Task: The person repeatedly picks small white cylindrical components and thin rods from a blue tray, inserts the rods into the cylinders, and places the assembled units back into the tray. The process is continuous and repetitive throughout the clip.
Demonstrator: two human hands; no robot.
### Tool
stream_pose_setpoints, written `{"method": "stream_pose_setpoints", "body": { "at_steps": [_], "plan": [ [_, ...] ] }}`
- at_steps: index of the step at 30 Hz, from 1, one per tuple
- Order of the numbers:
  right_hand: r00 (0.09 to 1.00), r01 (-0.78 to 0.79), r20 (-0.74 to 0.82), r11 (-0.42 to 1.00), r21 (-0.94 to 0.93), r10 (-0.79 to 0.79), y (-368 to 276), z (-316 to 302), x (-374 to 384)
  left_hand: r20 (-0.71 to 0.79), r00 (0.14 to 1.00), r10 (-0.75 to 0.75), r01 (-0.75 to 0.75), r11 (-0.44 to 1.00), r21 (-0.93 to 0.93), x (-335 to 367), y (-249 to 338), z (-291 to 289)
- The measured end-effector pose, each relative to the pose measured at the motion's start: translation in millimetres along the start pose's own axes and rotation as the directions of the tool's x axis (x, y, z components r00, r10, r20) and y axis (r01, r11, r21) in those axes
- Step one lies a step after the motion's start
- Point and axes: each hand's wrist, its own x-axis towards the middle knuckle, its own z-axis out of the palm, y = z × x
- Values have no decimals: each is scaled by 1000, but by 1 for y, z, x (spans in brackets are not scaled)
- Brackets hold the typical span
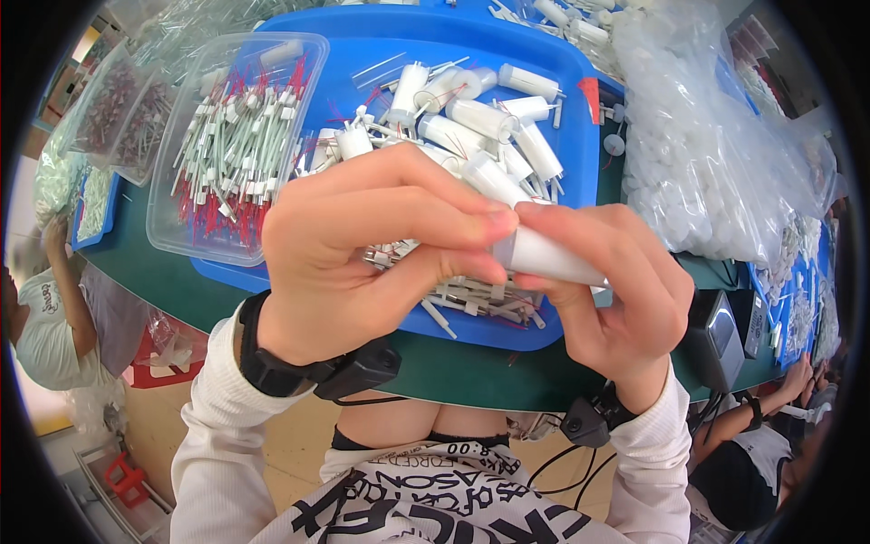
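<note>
A white cylinder with a clear collar at its left end (553,256) is held nearly level above the blue tray (580,154). My right hand (625,281) has its thumb and fingers closed round the white body. My left hand (353,240) pinches at the clear end, thumb below and forefinger above. The fingertips of both hands almost meet there and hide part of that end. Beneath and behind them, the tray holds several similar white cylinders (536,150) with thin red wires. Small white wired parts (485,304) lie under my hands.
A clear plastic box (163,218) of white parts with red leads overlaps the tray's left side. On the right stand a big clear bag of white pieces (707,154) and a black box (714,340) on the green table (435,390). Other people sit at both sides.
</note>
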Motion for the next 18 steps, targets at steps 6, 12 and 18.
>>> {"method": "stream_pose_setpoints", "body": {
  "at_steps": [6, 12, 18],
  "plan": [
    [995, 73, -67, 996, -42, -76, 4, 3, -1, -12, 1000, 10, -10, 1000, 0, -2, -2, 2],
    [993, 93, -69, 995, 23, -91, 3, -2, 4, -72, 957, -282, 230, 885, -405, 3, 2, 7],
    [962, -197, -106, 908, 370, 252, 3, 7, -2, -94, 972, -216, 176, 931, -319, 1, 1, 10]
  ]
}}
